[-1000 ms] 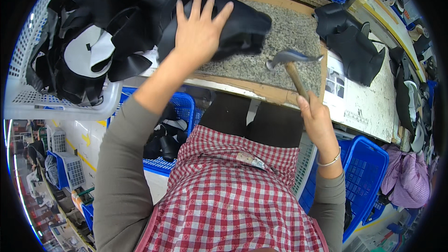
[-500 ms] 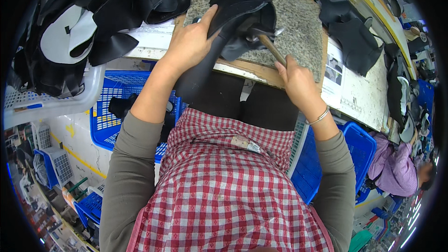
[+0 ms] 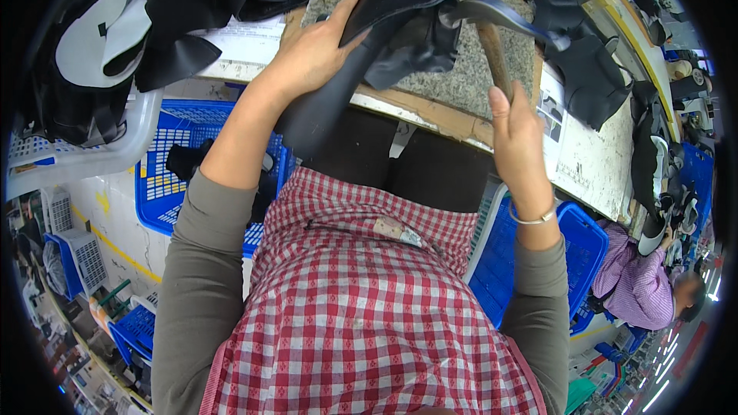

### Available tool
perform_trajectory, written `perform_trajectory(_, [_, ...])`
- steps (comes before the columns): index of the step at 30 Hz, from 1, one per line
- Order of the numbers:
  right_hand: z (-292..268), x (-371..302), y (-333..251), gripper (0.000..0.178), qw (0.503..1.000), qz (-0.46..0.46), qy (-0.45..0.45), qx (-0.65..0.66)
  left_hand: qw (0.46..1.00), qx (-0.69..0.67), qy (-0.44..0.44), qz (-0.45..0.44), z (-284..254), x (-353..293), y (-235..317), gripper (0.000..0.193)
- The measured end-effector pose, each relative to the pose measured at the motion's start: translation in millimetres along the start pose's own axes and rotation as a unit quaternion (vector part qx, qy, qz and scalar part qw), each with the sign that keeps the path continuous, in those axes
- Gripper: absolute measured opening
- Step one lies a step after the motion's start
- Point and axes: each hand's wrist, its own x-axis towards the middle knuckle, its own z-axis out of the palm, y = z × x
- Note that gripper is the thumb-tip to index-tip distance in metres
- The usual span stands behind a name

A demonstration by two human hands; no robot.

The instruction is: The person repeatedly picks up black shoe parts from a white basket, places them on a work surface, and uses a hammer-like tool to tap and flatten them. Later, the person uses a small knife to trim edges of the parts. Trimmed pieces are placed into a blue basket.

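A black leather boot upper [image 3: 400,0] lies over a speckled stone slab [image 3: 461,96] on the bench, its long shaft hanging down past the front edge. My left hand [image 3: 307,58] grips the shaft, with the index finger stretched along the leather and the thumb on its right side. In my right hand [image 3: 524,134] is a hammer [image 3: 496,61], held by its wooden handle. The curved metal head is raised at the right end of the upper, overlapping it in view; whether they touch I cannot tell.
Black leather pieces with white lining [image 3: 100,38] fill a white basket [image 3: 138,127] at left. Below it stands a blue basket [image 3: 154,207]. More black leather pieces [image 3: 592,81] lie right of the slab. Another person in a purple sleeve [image 3: 642,284] is at far right.
My right hand has lifted the hammer up and to the right, off the inside of the upper, and its head has turned. My left hand keeps its hold on the shaft.
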Motion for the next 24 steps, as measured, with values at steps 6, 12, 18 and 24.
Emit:
perform_trajectory(6, [1.5, -0.4, -3.0, 0.041, 0.998, -0.021, -0.025, -0.046, 0.999, -0.031, 0.013, 0.007, 10.1, -2.8, -3.6, 0.064])
perform_trajectory(12, [6.0, 2.2, -11.4, 0.042, 0.995, -0.054, -0.07, -0.048, 1.0, -0.002, 0.01, 0.011, 8.1, 0.2, -2.9, 0.064])
perform_trajectory(18, [15.1, -7.3, -18.9, 0.037, 0.997, -0.053, -0.044, -0.022, 1.0, -0.01, 0.028, -0.003, 19.5, -1.0, -10.7, 0.063])
perform_trajectory(24, [-10.7, -12.0, -31.9, 0.037, 0.995, -0.088, -0.047, -0.024, 0.94, 0.279, -0.006, 0.193, -57.5, 39.3, 44.5, 0.063])
